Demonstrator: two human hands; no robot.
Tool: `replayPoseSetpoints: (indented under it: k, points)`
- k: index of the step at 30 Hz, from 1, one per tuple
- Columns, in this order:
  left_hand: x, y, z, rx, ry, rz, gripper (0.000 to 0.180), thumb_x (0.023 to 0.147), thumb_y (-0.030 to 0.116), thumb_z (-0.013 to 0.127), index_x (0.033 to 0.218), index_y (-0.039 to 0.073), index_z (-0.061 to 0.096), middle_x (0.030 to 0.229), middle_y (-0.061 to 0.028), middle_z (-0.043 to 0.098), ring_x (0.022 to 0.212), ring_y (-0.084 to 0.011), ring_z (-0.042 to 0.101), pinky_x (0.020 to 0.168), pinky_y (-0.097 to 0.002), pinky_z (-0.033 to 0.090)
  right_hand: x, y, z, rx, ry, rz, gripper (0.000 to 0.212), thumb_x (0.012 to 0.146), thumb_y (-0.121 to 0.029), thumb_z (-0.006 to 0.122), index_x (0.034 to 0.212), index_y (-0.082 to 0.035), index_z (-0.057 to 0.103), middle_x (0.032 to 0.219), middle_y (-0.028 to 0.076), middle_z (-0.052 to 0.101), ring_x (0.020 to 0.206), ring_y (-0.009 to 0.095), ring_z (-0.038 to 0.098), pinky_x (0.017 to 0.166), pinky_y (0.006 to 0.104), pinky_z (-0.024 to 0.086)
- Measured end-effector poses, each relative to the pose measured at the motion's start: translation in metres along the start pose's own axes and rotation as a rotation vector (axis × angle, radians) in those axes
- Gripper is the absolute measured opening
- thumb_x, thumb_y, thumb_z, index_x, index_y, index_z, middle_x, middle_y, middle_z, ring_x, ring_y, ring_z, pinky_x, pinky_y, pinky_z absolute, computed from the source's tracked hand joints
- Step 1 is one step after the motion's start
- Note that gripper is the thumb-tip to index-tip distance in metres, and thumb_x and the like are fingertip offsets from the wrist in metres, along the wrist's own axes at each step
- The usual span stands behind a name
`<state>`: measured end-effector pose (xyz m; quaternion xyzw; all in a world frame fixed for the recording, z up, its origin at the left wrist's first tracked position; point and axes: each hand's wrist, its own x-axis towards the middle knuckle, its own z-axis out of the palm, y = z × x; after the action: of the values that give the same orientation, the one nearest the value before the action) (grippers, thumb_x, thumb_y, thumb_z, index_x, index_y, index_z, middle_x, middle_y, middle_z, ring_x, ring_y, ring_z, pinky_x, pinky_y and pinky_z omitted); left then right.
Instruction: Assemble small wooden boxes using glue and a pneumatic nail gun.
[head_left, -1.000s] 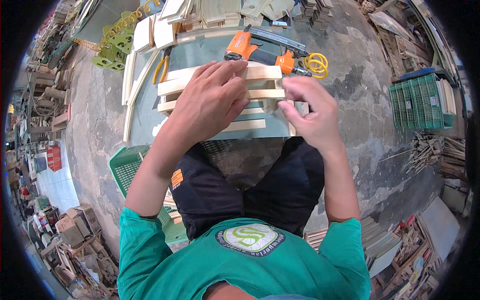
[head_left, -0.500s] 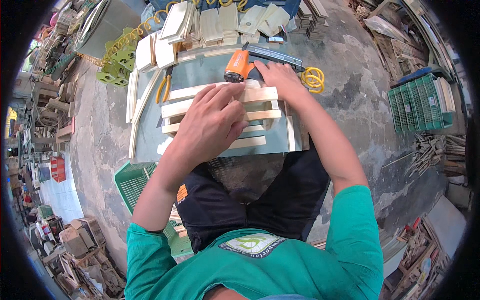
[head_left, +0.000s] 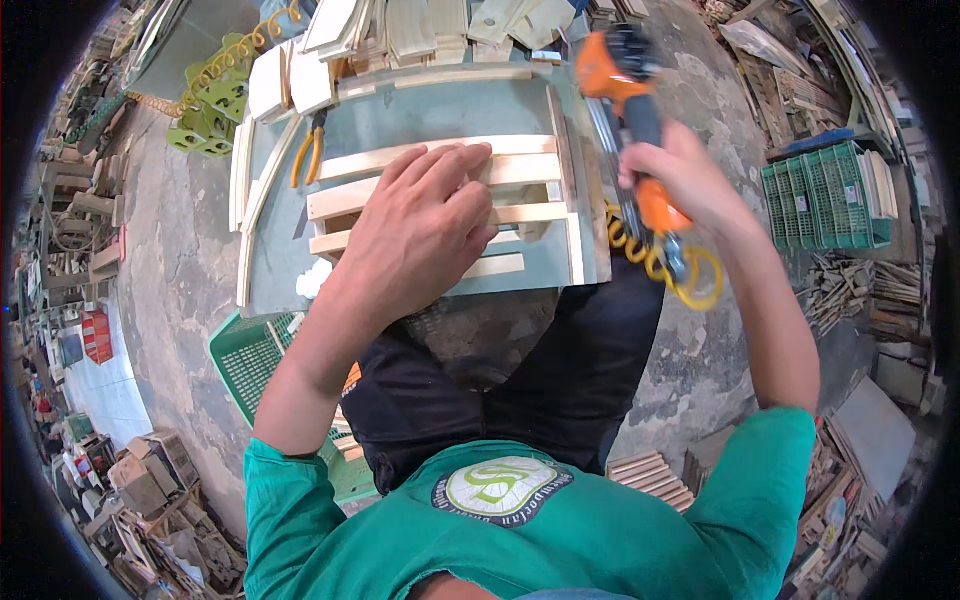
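Observation:
My left hand (head_left: 420, 220) rests over a pale wooden slatted frame (head_left: 525, 172) on the grey-green work table (head_left: 390, 110). Its fingers reach across the far slats and its thumb lies on the near side, holding the frame; the contact beneath the palm is hidden. My right hand (head_left: 685, 175) is wrapped around the handle of an orange and black nail gun (head_left: 655, 205), lifted off past the table's right side and blurred by motion. A yellow coiled air hose (head_left: 700, 285) hangs from its grip end.
Orange-handled pliers (head_left: 308, 155) lie left of the frame. Stacks of wood pieces (head_left: 405, 30) line the far edge. A green basket (head_left: 250, 360) stands below the table's left side, and green crates (head_left: 825, 195) are on the right. Loose wood strips (head_left: 265, 185) lie along the table's left edge.
My right hand has raised the nail gun from the table behind the frame and swung it to the right. My left hand stays on the frame.

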<state>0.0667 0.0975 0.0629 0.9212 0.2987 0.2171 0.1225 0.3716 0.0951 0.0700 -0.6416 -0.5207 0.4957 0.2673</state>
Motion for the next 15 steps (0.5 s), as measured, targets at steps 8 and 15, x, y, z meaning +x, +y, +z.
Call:
replayPoseSetpoints:
  k: [8, 15]
  points:
    - [-0.001, -0.004, 0.006, 0.009, 0.02, 0.017, 0.018, 0.08, 0.009, 0.074, 0.085, 0.005, 0.057, 0.13, -0.0162, 0.059, 0.121, -0.0351, 0.057, 0.107, -0.0484, 0.043, -0.143, -0.064, 0.021, 0.334, 0.123, 0.196, 0.024, 0.094, -0.025, 0.063, 0.096, -0.002, 0.055, 0.071, 0.004, 0.061, 0.061, 0.012, 0.061, 0.059, 0.0263, 0.05]
    - [-0.002, -0.004, 0.004, 0.009, 0.002, 0.016, 0.015, 0.081, 0.009, 0.072, 0.088, 0.004, 0.059, 0.133, -0.017, 0.057, 0.122, -0.0361, 0.055, 0.108, -0.048, 0.042, -0.172, -0.1, 0.053, 0.504, 0.026, 0.276, 0.028, 0.096, -0.026, 0.064, 0.095, 0.0, 0.053, 0.073, 0.007, 0.06, 0.061, 0.015, 0.061, 0.059, 0.0289, 0.053]
